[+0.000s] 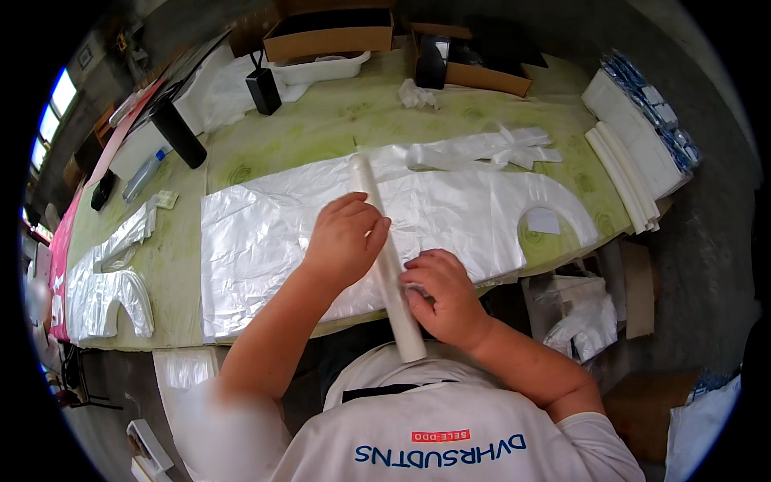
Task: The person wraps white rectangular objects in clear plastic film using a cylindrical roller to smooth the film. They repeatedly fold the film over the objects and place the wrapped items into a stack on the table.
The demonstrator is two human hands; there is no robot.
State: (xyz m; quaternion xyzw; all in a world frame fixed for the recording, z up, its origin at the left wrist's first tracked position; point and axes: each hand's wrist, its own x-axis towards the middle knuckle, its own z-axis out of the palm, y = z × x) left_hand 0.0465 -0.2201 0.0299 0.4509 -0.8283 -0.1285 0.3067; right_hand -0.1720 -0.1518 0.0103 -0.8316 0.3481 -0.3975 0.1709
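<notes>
A long white tube [388, 259] lies lengthwise across a thin, wrinkled white plastic apron [261, 233] spread flat on the table. Its near end reaches past the table edge to my shirt. My left hand [347, 233] curls over the tube's upper half, with thumb and fingertips on it. Lower down, the bent fingers of my right hand [442, 293] press against the tube's right side. The apron's curved neck loop [574, 209] extends to the right, and its loose ties [482, 149] lie along the far side.
A green patterned cloth [321, 116] covers the table. Another folded plastic apron [112, 281] lies at the left. A black cylinder [178, 132], a bottle [144, 174] and cardboard boxes [329, 36] stand farther back. White rolls [622, 177] and a stack of blue packets [654, 104] sit right.
</notes>
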